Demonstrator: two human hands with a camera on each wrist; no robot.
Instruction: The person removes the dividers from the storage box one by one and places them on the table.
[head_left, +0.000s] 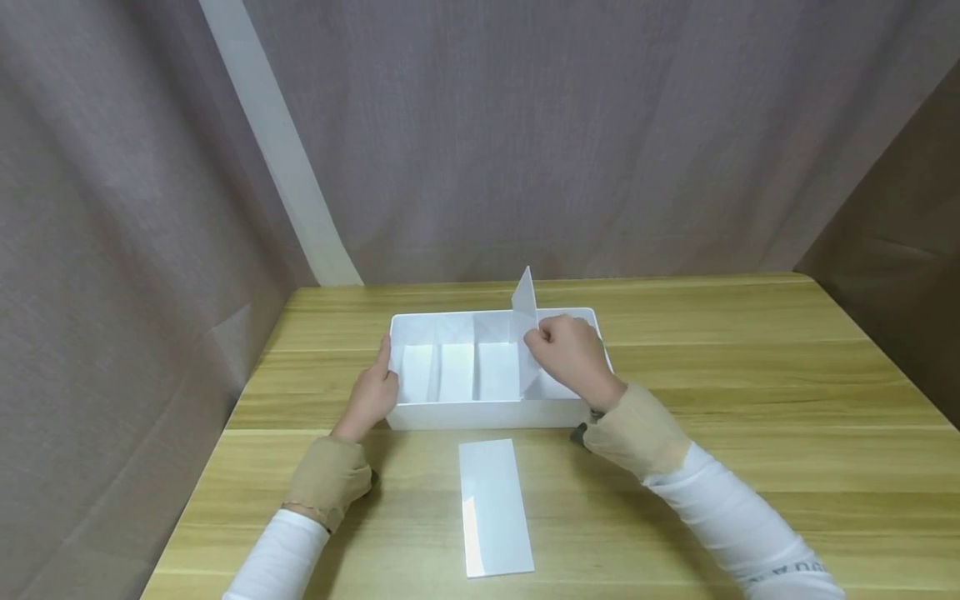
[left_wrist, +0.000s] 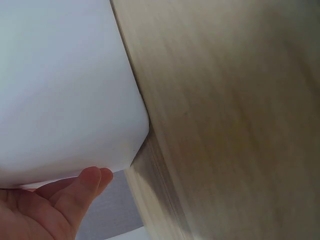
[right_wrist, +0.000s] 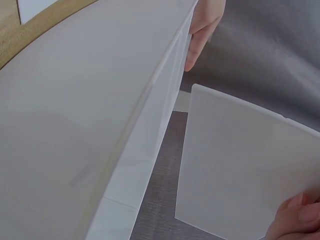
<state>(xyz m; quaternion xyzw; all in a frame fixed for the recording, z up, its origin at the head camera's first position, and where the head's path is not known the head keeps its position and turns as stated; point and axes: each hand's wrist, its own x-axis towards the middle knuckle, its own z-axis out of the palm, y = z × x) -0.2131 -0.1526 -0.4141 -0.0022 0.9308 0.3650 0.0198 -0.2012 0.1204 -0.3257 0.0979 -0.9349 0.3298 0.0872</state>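
A long white box (head_left: pixel 480 415) lies across the table, with thin upright dividers splitting its inside into compartments. My left hand (head_left: pixel 372 392) touches the box's left end, one finger straight along the outer wall; the left wrist view shows its fingertips (left_wrist: pixel 91 179) at the box's edge. Toward the box's right part, my right hand (head_left: pixel 572 350) pinches a flat white divider panel (head_left: pixel 526 304) between thumb and fingers. The panel stands upright, its upper part above the rim. In the right wrist view the panel (right_wrist: pixel 240 155) shows beside the box wall (right_wrist: pixel 85 100).
Another flat white panel (head_left: pixel 495 508) lies on the wooden table (head_left: pixel 750 392) in front of the box. Grey-brown curtains (head_left: pixel 525 150) hang behind the table and along its sides, with a pale strip (head_left: pixel 281 150) at the back left.
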